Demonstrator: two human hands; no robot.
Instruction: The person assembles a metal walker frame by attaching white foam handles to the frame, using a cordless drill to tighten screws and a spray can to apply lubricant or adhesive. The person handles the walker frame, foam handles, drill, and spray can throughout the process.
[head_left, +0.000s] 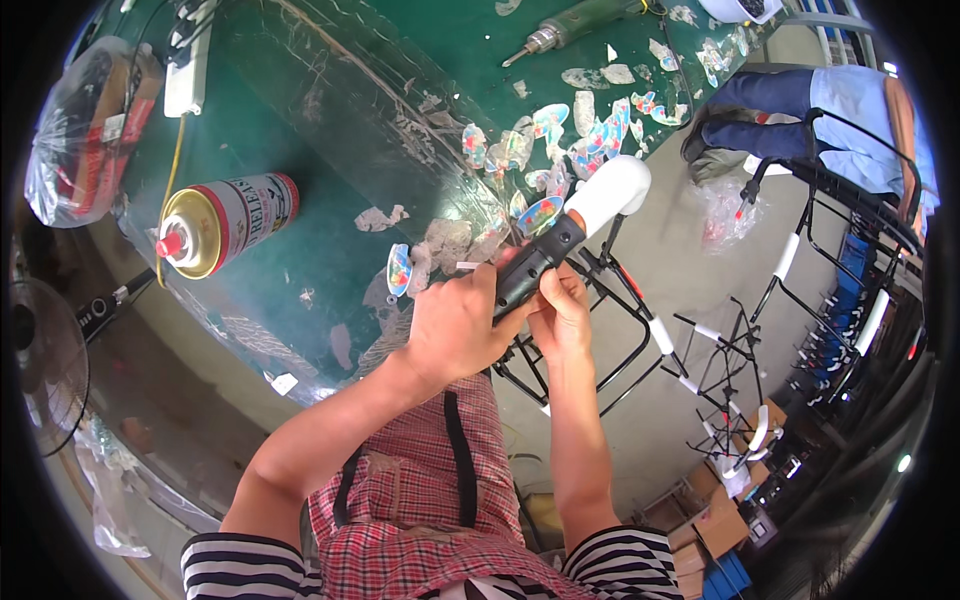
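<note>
In front of me is a black tube-like piece [538, 268] with round holes or studs along it and a white padded end [612, 192], slanting up to the right by the table's edge. My left hand [455, 318] is closed around its lower part. My right hand [562, 312] grips it from the right, thumb pressed along its side; the other fingers are partly hidden behind it. An oval colourful sticker [541, 215] shows just beside the black part. More stickers and torn backing scraps [600, 135] lie on the green table [310, 130], including one oval sticker [398, 268] near my left hand.
A spray can [240, 222] with a red nozzle lies on the table at left, near a plastic-wrapped package [95, 130] and power strip [187, 80]. A power drill [580, 28] lies at the back. Black frames [730, 370] stand on the floor at right, near another person [830, 115].
</note>
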